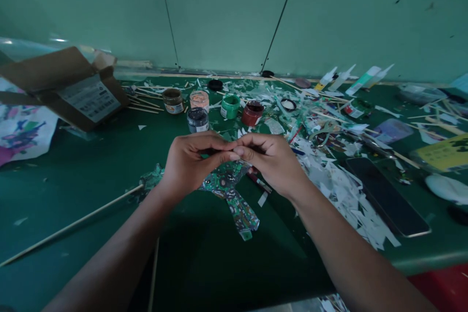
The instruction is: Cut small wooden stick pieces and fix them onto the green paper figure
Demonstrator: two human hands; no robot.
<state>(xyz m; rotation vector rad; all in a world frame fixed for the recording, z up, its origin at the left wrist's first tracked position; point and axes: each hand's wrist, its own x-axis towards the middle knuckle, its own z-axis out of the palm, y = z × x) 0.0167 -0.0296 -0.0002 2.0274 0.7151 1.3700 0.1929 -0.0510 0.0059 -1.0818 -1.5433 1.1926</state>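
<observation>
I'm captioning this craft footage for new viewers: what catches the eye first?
Centre frame, the left hand and right hand pinch together over a green patterned paper cutout on the dark green table. Behind them stand small paint jars; paper scraps litter the right.

Landmark: paper cut-out (234,195), lying near the middle of the table (91,175). Left hand (190,163) and right hand (272,161) meet directly above the cut-out, fingertips touching. Behind the cut-out: a cluster of paint jars (215,107). Behind and far left of the cut-out: open cardboard box (69,87), with a printed sheet (22,131) to its left. Left of the cut-out: long stick (73,224), running toward the near table edge. Right of the cut-out: heap of paper scraps (343,190); phone (387,195) lies flat beyond the heap. Behind and right of the cut-out, by the wall: glue tubes (351,80).
</observation>
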